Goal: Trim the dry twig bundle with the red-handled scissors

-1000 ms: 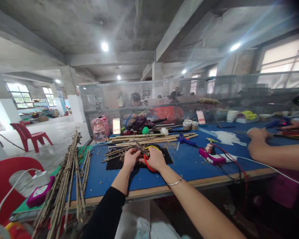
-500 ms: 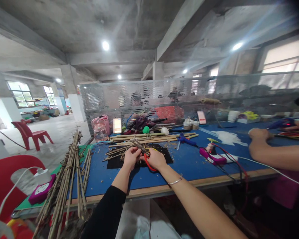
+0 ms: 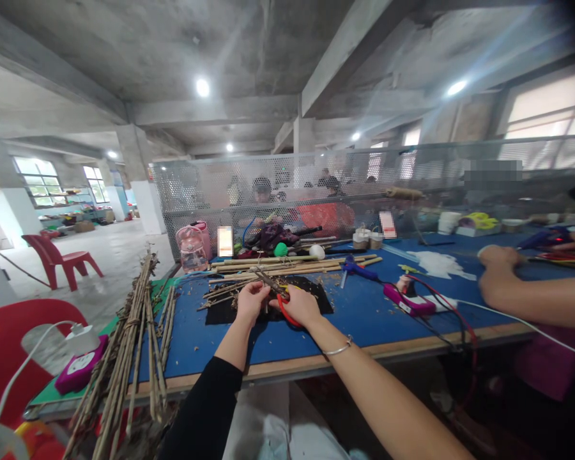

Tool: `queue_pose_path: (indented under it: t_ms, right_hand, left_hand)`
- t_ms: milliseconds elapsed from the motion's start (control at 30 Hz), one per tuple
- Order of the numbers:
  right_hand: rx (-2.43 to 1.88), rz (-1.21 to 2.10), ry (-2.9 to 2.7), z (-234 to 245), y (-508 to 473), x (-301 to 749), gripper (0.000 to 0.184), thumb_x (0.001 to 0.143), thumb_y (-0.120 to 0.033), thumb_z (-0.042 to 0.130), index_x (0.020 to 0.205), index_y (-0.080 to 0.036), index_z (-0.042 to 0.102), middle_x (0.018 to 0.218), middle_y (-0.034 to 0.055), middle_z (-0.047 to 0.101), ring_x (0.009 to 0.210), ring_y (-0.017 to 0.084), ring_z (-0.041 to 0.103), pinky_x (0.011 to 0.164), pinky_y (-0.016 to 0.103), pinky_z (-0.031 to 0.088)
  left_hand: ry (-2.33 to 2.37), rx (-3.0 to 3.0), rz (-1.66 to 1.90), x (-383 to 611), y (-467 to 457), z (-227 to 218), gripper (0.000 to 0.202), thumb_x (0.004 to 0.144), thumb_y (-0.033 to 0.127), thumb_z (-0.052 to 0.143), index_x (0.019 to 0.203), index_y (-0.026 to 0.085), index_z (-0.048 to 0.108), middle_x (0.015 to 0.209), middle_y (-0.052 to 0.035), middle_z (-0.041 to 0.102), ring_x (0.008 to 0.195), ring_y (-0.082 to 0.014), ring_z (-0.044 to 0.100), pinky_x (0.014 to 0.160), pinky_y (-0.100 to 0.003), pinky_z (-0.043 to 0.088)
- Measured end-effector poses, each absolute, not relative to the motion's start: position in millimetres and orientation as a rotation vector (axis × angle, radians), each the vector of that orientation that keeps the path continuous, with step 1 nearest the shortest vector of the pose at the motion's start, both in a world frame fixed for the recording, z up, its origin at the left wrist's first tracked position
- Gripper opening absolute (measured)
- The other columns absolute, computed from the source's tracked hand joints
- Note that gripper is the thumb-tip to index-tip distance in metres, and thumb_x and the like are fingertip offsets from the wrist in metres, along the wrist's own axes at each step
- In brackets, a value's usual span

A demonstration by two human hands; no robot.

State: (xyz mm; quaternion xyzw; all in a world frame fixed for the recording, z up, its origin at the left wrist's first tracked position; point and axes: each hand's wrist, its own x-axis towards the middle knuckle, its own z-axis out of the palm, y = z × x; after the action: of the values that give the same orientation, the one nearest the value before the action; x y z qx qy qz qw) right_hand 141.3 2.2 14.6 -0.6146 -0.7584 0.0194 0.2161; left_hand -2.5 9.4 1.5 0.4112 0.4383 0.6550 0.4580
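Note:
My left hand [image 3: 250,302] is closed round a thin brown twig [image 3: 263,278] held above a black cloth [image 3: 322,298] on the blue table [image 3: 364,313]. My right hand [image 3: 301,305] grips red-handled cutters [image 3: 283,310], their jaws at the twig just right of the left hand's fingers. More cut twigs [image 3: 220,294] lie on the cloth to the left of my hands. A silver bangle [image 3: 338,349] circles my right wrist.
Long bamboo canes [image 3: 292,265] lie across the table behind the cloth. A bundle of sticks [image 3: 129,348] leans off the left end. A pink box [image 3: 405,300] with cables sits to the right, near a co-worker's arm [image 3: 531,297]. A mesh screen [image 3: 316,191] backs the table; red chairs [image 3: 57,260] stand on the left.
My hands have stayed over the cloth, shifting the twig and cutters only slightly. The co-worker's arm on the right has barely moved.

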Motion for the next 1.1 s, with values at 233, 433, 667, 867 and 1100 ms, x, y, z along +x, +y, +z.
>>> queue_pose_path:
  t_ms: [233, 433, 667, 867, 1100]
  right_hand:
    - [-1.589, -0.054, -2.124, 13.2, 1.4, 141.6, 0.057, 0.064, -0.067, 0.051, 0.091, -0.017, 0.052, 0.089, 0.0093, 0.062, 0.086, 0.023, 0.059, 0.07, 0.029, 0.039]
    - [-1.628, 0.016, -2.129, 11.9, 2.1, 142.4, 0.055, 0.069, -0.067, 0.045, 0.092, -0.018, 0.052, 0.087, 0.0091, 0.063, 0.083, 0.023, 0.059, 0.067, 0.029, 0.039]
    - [-1.687, 0.121, -2.136, 14.6, 1.2, 143.2, 0.055, 0.067, -0.068, 0.045, 0.09, -0.019, 0.055, 0.09, 0.0092, 0.064, 0.084, 0.022, 0.06, 0.068, 0.028, 0.039]
    - [-1.714, 0.15, -2.139, 16.0, 0.9, 142.2, 0.057, 0.067, -0.069, 0.044, 0.092, -0.019, 0.057, 0.09, 0.0107, 0.064, 0.084, 0.023, 0.06, 0.068, 0.028, 0.039]
    - [-1.685, 0.093, -2.133, 12.7, 2.5, 143.6, 0.058, 0.068, -0.07, 0.041, 0.089, -0.019, 0.058, 0.088, 0.0112, 0.066, 0.081, 0.024, 0.062, 0.064, 0.028, 0.041]
  left_hand:
    - [1.162, 1.189, 1.636, -3.4, 11.5, -3.6, 0.03, 0.051, 0.031, 0.073, 0.067, 0.014, 0.053, 0.054, 0.0016, 0.056, 0.047, -0.0084, 0.05, 0.046, -0.019, 0.038]
    - [1.205, 1.237, 1.638, -4.0, 8.0, -0.9, 0.025, 0.052, 0.028, 0.072, 0.064, 0.014, 0.055, 0.05, 0.0034, 0.053, 0.043, -0.0067, 0.045, 0.044, -0.019, 0.036]
    - [1.26, 1.228, 1.633, -4.6, 7.2, 0.0, 0.023, 0.053, 0.025, 0.071, 0.068, 0.013, 0.059, 0.054, 0.0014, 0.057, 0.045, -0.0072, 0.047, 0.047, -0.02, 0.037]
    - [1.268, 1.194, 1.625, -5.8, 8.9, -0.9, 0.023, 0.052, 0.022, 0.072, 0.069, 0.012, 0.059, 0.055, 0.0005, 0.058, 0.045, -0.0069, 0.047, 0.047, -0.019, 0.037]
    - [1.281, 1.179, 1.574, -6.2, 9.3, -0.5, 0.024, 0.054, 0.023, 0.071, 0.072, 0.012, 0.061, 0.054, 0.0003, 0.059, 0.042, -0.007, 0.046, 0.042, -0.019, 0.035]
